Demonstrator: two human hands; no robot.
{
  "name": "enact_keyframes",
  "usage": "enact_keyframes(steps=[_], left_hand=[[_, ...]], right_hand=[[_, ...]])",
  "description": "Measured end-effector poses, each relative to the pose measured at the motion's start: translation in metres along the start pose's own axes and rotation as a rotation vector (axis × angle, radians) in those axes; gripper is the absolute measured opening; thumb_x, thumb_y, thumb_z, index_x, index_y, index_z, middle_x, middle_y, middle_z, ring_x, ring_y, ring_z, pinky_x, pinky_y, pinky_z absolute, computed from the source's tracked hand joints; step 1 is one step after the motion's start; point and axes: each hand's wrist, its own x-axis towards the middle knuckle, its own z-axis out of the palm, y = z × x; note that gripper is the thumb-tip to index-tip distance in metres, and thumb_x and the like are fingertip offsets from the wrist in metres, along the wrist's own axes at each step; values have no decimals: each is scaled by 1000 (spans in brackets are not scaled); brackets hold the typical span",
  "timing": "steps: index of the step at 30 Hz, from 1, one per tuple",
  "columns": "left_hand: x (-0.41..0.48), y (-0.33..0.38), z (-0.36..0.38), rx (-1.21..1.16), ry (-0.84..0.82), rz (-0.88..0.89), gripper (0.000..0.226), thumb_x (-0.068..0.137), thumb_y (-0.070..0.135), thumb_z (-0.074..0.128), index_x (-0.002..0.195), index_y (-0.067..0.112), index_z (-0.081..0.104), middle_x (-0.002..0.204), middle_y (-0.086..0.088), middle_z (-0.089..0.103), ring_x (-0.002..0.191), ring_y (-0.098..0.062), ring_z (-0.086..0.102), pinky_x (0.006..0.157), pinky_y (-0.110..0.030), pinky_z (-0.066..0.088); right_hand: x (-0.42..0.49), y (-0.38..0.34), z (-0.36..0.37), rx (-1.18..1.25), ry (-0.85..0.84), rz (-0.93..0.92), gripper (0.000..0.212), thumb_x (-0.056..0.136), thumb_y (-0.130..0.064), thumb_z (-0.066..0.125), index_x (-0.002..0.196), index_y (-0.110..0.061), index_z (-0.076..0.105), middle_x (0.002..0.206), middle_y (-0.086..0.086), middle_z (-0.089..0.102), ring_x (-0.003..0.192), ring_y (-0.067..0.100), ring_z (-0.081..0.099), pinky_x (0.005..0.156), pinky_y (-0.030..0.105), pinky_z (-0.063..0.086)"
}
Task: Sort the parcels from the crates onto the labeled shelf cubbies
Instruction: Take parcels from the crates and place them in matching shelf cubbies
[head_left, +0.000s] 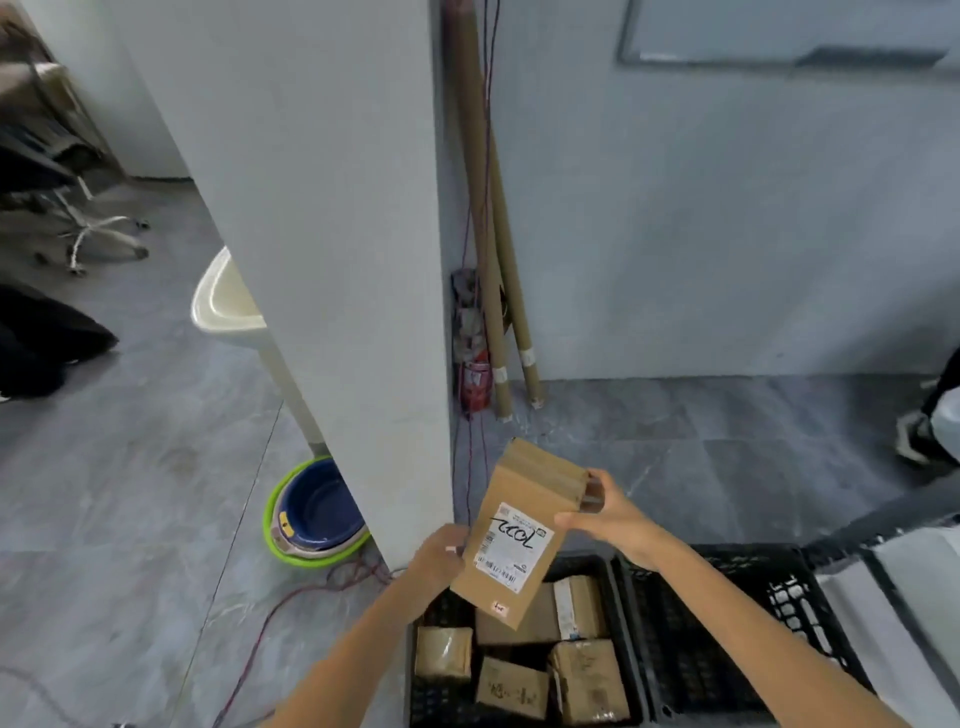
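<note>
I hold a brown cardboard parcel (524, 488) up in front of me, tilted, above the crates. Its white label carries a handwritten number in black marker, and a small pink sticker sits near its lower corner. My left hand (441, 553) grips the parcel's lower left edge. My right hand (602, 514) holds its right side, thumb on the label face. Below, a black plastic crate (631, 649) holds several brown parcels (587, 680). A second black crate (727, 623) stands to its right. No shelf cubbies are in view.
A white partition wall (322, 234) rises straight ahead. Cardboard tubes (493, 260) and a red cable lean in the corner. Stacked basins (317, 512) lie on the grey tile floor at left, below a cream sink (223, 301). Another person's shoe (917, 436) shows at right; an office chair (93, 228) far left.
</note>
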Motion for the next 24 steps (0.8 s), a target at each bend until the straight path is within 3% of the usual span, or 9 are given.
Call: enact_keyframes(steps=[3, 6, 8, 11, 14, 15, 17, 20, 24], left_hand=[[-34, 74, 0, 75, 32, 89, 46, 85, -6, 52, 129, 8, 52, 126, -10, 55, 118, -28, 54, 93, -30, 45], [-67, 134, 0, 34, 20, 162, 45, 72, 10, 65, 116, 2, 56, 115, -19, 61, 99, -24, 60, 80, -34, 47], [-64, 156, 0, -24, 15, 205, 64, 51, 33, 70, 107, 2, 61, 112, -21, 65, 94, -24, 63, 77, -36, 50], [-91, 195, 10, -262, -31, 227, 99, 50, 48, 86, 131, 10, 44, 124, -6, 61, 110, -24, 61, 81, -39, 55], [-146, 236, 42, -442, -268, 252, 87, 62, 36, 83, 136, 18, 39, 132, 0, 56, 119, -21, 54, 82, -39, 52], [-160, 245, 55, -436, -343, 261, 79, 68, 32, 77, 136, 21, 38, 135, 0, 53, 123, -22, 50, 92, -44, 48], [-173, 260, 77, -435, -436, 311, 75, 70, 26, 73, 135, 24, 34, 139, 0, 48, 128, -23, 44, 104, -53, 37], [-189, 291, 112, -502, -450, 451, 70, 79, 12, 69, 137, 25, 30, 137, -3, 47, 127, -23, 45, 104, -55, 37], [-219, 334, 172, -647, -537, 542, 76, 77, 6, 67, 138, 25, 27, 133, -11, 51, 124, -29, 50, 94, -53, 46]], right_hand=[[-50, -61, -42, 144, 72, -49, 70, 72, -7, 79, 126, -20, 36, 123, 5, 51, 110, 18, 55, 75, 27, 54], [-93, -108, -82, 277, 162, -150, 64, 76, -2, 74, 127, -15, 38, 129, 12, 50, 109, 24, 59, 85, 37, 56], [-123, -134, -106, 391, 216, -222, 58, 78, 0, 71, 126, -13, 39, 131, 15, 50, 100, 23, 62, 85, 38, 56], [-170, -162, -134, 558, 267, -314, 59, 78, 0, 70, 128, -10, 39, 121, 16, 55, 86, 23, 66, 75, 37, 60], [-214, -167, -158, 745, 300, -394, 96, 47, -18, 93, 126, -8, 40, 110, 13, 62, 80, 22, 71, 66, 38, 60], [-229, -165, -165, 790, 301, -425, 107, 37, -25, 96, 127, -6, 40, 115, 16, 62, 86, 25, 71, 70, 39, 59], [-258, -159, -179, 863, 315, -497, 118, 38, -29, 97, 136, 0, 37, 130, 22, 55, 109, 34, 62, 82, 43, 57], [-304, -144, -201, 949, 346, -563, 114, 42, -29, 95, 138, -5, 39, 140, 23, 45, 129, 40, 44, 89, 46, 54], [-360, -112, -228, 869, 369, -642, 98, 51, -41, 90, 134, -14, 48, 139, 18, 49, 127, 35, 48, 90, 43, 54]])
